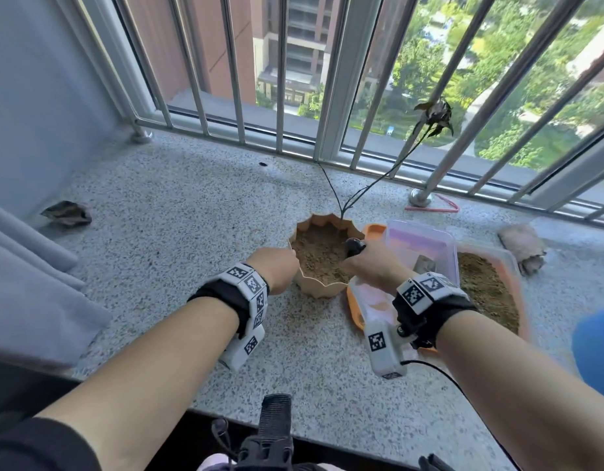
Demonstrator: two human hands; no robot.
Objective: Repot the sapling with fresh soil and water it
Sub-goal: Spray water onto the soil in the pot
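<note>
Both forearms reach over the speckled surface (pixel 178 212). Left hand (pixel 276 266) grips the rim of the beige pot (pixel 314 283) of brown soil (pixel 319 258); right hand (pixel 371 266) clamps a dark tool handle (pixel 354 247). From the pot's far edge the sapling (pixel 388 171) rises thin, with withered leaves. Beside it, an orange tray (pixel 356 317) holds a clear box (pixel 419 243)

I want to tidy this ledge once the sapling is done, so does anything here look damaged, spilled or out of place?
The thin dark sapling in the scalloped beige pot leans right, its few leaves brown and shrivelled. Dry crumpled leaves lie loose at far left and far right on the speckled stone ledge. No spilled soil stands out.
</note>
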